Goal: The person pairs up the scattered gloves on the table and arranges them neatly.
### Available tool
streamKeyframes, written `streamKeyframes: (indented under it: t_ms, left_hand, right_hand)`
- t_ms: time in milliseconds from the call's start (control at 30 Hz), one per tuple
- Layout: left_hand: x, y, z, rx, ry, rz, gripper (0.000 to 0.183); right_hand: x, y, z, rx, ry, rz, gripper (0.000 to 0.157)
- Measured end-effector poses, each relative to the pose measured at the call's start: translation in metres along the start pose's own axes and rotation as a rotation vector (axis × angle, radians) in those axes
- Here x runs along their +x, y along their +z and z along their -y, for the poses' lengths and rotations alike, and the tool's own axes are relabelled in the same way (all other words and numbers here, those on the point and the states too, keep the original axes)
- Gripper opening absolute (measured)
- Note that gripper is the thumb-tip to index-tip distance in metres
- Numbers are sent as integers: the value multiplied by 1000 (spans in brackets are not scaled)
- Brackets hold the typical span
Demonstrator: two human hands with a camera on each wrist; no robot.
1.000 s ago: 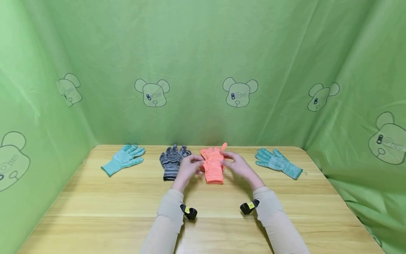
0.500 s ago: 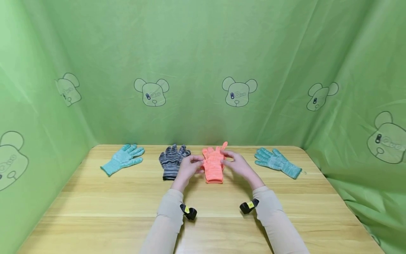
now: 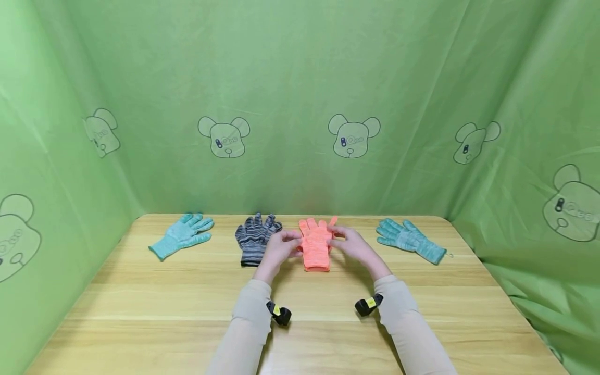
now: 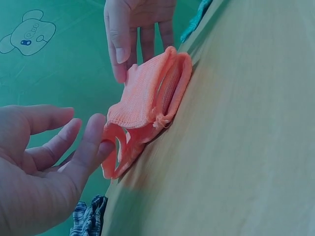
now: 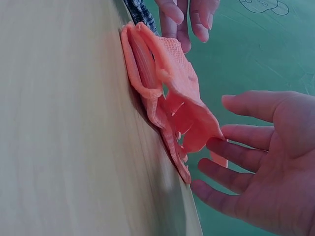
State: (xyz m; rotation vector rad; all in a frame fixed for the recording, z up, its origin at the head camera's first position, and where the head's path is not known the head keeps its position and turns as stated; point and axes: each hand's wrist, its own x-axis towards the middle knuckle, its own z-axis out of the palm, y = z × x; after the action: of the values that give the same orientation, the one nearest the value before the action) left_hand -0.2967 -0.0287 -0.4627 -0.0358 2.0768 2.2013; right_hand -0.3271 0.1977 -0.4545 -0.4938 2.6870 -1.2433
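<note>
Coral knit gloves (image 3: 316,247), seemingly two laid one on the other, rest on the table between the hands, cuff toward the person and fingers toward the back. My left hand (image 3: 279,247) is at their left side; in the left wrist view its fingertips (image 4: 101,145) touch the glove's edge, loosely bent. On the opposite side is my right hand (image 3: 352,244). Its straight fingers (image 5: 241,153) touch the raised side of the upper layer in the right wrist view, thumb apart. A dark striped glove (image 3: 255,239) lies just left, partly behind the left hand.
A teal glove (image 3: 180,237) lies at the far left of the wooden table (image 3: 319,328); another teal glove (image 3: 412,240) lies right of the right hand. Green curtains (image 3: 290,67) with bear-head prints enclose the table's back and sides. Both wrists wear black cameras (image 3: 279,313).
The coral gloves have straightened slightly and their fingers are more spread. The glove finger at the upper right has tipped lower and outward under the right hand. Both hands have barely shifted.
</note>
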Motion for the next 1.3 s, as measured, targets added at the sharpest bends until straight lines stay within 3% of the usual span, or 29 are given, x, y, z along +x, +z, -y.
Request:
streamKeyframes:
  t_ms: [400, 667, 1000, 1300]
  left_hand:
    - [1, -1, 4, 26, -52, 5, 23]
    - [0, -3, 3, 12, -36, 20, 29]
    - [2, -4, 4, -9, -95, 0, 29]
    - [1, -5, 4, -18, -126, 30, 29]
  right_hand:
    - [0, 1, -1, -6, 60, 27, 53]
    - [0, 0, -3, -7, 46, 38, 52]
    - [-1, -3, -3, 15, 39, 46, 47]
    - [-2, -4, -3, 1, 35, 39, 39]
